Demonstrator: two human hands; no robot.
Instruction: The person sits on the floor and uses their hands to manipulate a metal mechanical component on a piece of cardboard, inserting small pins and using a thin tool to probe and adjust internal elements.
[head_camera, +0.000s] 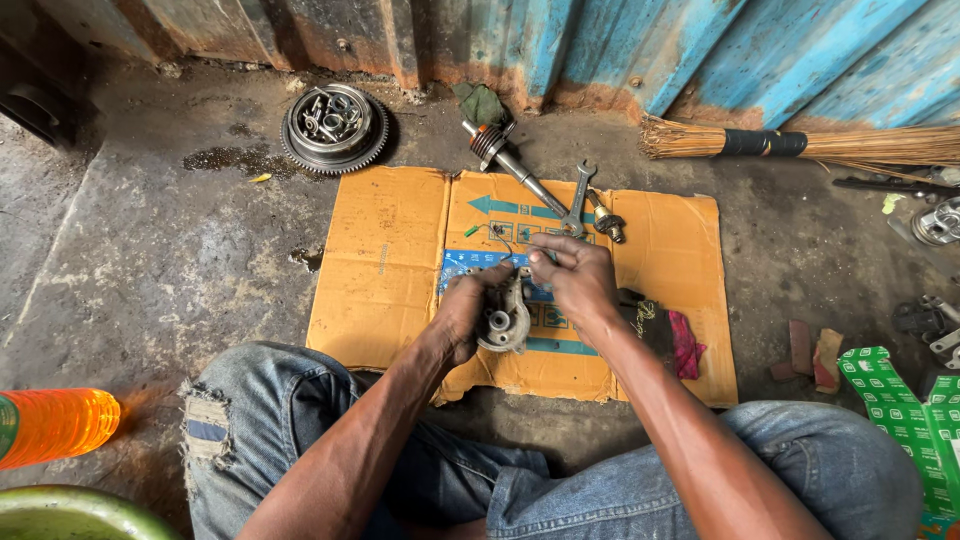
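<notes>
While our left hand (462, 310) clenched the grey metal housing (505, 320), our right fingers (545, 262) pinched its thin wires (497, 236); steady, gentle tension seemed wisest.

A stained grey concrete floor (150, 260) fills the frame; a rusty blue corrugated metal wall (640, 40) runs along the top edge, daylight falling evenly.

We saw open cardboard (385, 270) left of our hands; ahead, a shaft (512, 165), wrench (578, 198) and spark plug (606, 224) blocked passage, and a pink rag (686, 345) lay rightward.
</notes>
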